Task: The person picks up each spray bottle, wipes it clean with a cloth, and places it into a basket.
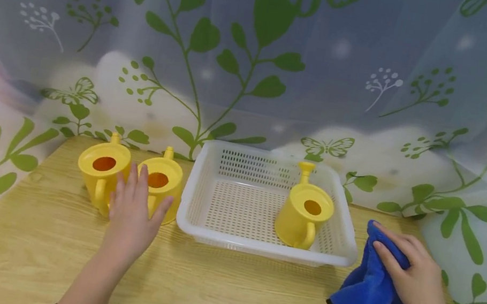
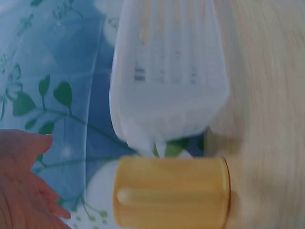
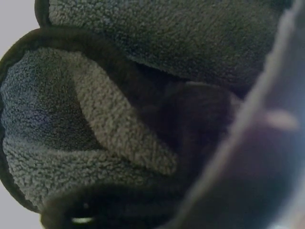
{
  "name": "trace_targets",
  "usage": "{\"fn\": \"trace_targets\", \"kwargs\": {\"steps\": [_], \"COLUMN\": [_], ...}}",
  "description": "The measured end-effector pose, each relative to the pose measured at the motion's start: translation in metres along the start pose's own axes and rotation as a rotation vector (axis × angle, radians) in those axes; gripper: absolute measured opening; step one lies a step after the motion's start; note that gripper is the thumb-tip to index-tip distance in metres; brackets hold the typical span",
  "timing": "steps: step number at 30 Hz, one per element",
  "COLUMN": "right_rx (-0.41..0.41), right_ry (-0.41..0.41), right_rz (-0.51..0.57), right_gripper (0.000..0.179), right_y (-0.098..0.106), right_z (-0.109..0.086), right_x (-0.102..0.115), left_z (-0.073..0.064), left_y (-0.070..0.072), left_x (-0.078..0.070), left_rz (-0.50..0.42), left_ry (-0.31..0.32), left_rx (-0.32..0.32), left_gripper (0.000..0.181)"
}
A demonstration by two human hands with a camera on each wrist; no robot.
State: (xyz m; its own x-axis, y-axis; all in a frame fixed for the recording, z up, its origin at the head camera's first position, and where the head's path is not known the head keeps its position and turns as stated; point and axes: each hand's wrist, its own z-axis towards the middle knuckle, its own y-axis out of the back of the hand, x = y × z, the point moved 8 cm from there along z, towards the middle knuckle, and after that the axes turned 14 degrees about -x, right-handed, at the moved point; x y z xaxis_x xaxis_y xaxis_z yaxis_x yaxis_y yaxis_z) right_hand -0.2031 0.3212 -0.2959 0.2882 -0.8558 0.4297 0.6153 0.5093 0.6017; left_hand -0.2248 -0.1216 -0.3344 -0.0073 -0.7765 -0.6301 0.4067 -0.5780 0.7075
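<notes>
My right hand [image 1: 416, 280] grips a blue cloth [image 1: 370, 294] with a black edge, which hangs in folds right of the basket. In the right wrist view the cloth [image 3: 114, 114] fills most of the picture and looks dark. My left hand [image 1: 135, 209], fingers spread and straight, is by two yellow watering cans, the left one [image 1: 91, 166] and the right one [image 1: 171, 174]. It partly covers the right can; whether it touches is unclear. The left wrist view shows one can [image 2: 171, 191] apart from the hand [image 2: 24, 181]. A third yellow can [image 1: 296, 213] stands upright inside the basket.
The white perforated plastic basket [image 1: 266, 247] stands at the back middle of the wooden table [image 1: 220, 284], close to the right can. Behind and at both sides hangs a curtain [image 1: 324, 79] printed with leaves and butterflies.
</notes>
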Motion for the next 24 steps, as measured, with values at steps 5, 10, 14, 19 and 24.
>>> {"fn": "trace_targets", "kwargs": {"steps": [5,10,14,19,24], "right_rx": [0.005,0.009,0.018,0.011,0.006], "right_ry": [-0.003,-0.003,-0.014,0.001,-0.003], "right_rz": [-0.016,-0.026,-0.029,-0.030,-0.041], "right_gripper": [0.033,0.034,0.034,0.033,0.033], "right_y": [0.003,0.002,0.000,0.000,0.002], "right_z": [0.002,0.002,0.003,0.004,0.001], "right_x": [-0.002,-0.004,-0.004,-0.002,-0.003], "left_z": [0.005,0.003,0.003,0.003,0.002], "left_y": [-0.002,-0.013,-0.017,-0.025,-0.033], "left_x": [0.026,0.047,0.058,0.065,0.065], "left_rz": [0.003,-0.019,-0.052,-0.122,-0.177], "left_ry": [0.079,0.159,0.191,0.235,0.259], "left_rx": [0.027,0.091,0.103,0.155,0.202], "left_gripper": [0.088,0.091,0.093,0.096,0.094]}}
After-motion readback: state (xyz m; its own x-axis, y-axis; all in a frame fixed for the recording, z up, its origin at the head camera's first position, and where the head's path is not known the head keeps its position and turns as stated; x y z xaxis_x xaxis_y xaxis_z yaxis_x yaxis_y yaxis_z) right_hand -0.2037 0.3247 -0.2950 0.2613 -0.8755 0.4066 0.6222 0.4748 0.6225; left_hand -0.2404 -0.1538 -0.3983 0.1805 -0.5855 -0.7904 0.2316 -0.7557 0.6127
